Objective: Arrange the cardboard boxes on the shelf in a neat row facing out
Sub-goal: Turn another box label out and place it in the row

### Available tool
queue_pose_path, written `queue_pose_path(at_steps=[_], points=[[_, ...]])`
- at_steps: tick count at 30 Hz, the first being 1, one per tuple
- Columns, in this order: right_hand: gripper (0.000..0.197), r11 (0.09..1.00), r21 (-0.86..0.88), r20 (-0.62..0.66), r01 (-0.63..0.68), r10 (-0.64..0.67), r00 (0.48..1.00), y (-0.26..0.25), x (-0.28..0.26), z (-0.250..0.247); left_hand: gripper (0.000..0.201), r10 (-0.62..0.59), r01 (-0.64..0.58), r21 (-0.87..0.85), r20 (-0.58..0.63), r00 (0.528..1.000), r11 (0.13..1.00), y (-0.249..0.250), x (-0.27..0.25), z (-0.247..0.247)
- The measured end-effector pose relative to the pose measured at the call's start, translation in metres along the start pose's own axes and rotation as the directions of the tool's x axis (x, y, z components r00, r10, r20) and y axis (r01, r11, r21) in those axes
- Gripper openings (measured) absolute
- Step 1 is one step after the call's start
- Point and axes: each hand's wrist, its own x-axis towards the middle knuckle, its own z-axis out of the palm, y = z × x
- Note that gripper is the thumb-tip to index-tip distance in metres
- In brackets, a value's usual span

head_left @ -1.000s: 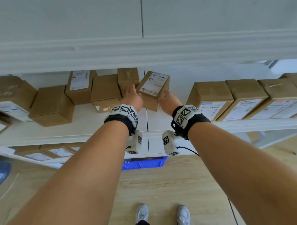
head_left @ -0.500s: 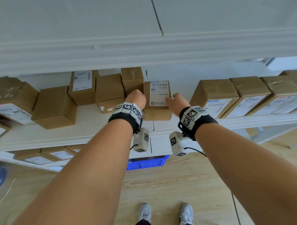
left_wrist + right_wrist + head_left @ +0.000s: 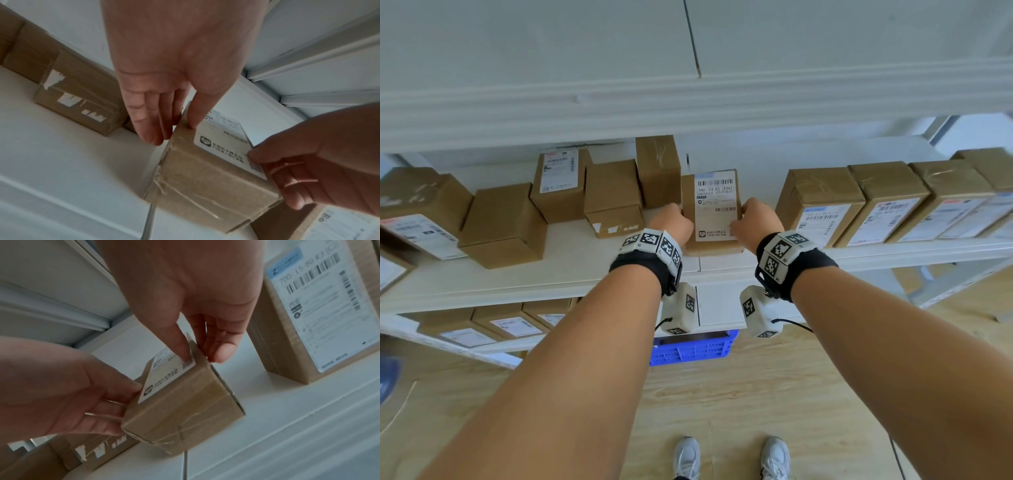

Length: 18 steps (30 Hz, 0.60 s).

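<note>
A cardboard box [image 3: 714, 212] with a white shipping label on its top face sits mid-shelf, square to the front edge. My left hand [image 3: 673, 222] holds its left side, thumb on top and fingers down the side, as the left wrist view shows of the left hand [image 3: 174, 133] on the box [image 3: 205, 178]. My right hand [image 3: 753, 222] holds the right side. In the right wrist view the right hand [image 3: 203, 356] has its thumb on the label of the box [image 3: 185, 410]. To the right stands a neat row of labelled boxes [image 3: 822, 209].
Several boxes lie at mixed angles on the left of the white shelf [image 3: 551, 274], the nearest one [image 3: 613, 202] just beside my left hand. A shelf board [image 3: 688, 99] hangs low overhead. More boxes [image 3: 513, 323] fill the lower shelf. A blue crate [image 3: 691, 347] sits on the floor.
The box was skewed at an angle; both hands have turned it square and drawn it toward the shelf's front edge.
</note>
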Motion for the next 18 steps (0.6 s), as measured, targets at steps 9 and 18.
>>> queue_pose_path(at_steps=[9,18], points=[[0.034,0.990,0.137,0.002,-0.035,0.035,0.999,0.009,-0.014,0.003,0.027,0.028,-0.026,-0.092,0.020,0.999,0.995,-0.002,-0.014,0.005],[0.040,0.988,0.151,0.003,-0.028,0.028,1.000,0.016,-0.023,0.008,0.047,-0.033,0.025,-0.248,-0.030,0.999,0.968,0.010,-0.029,0.004]])
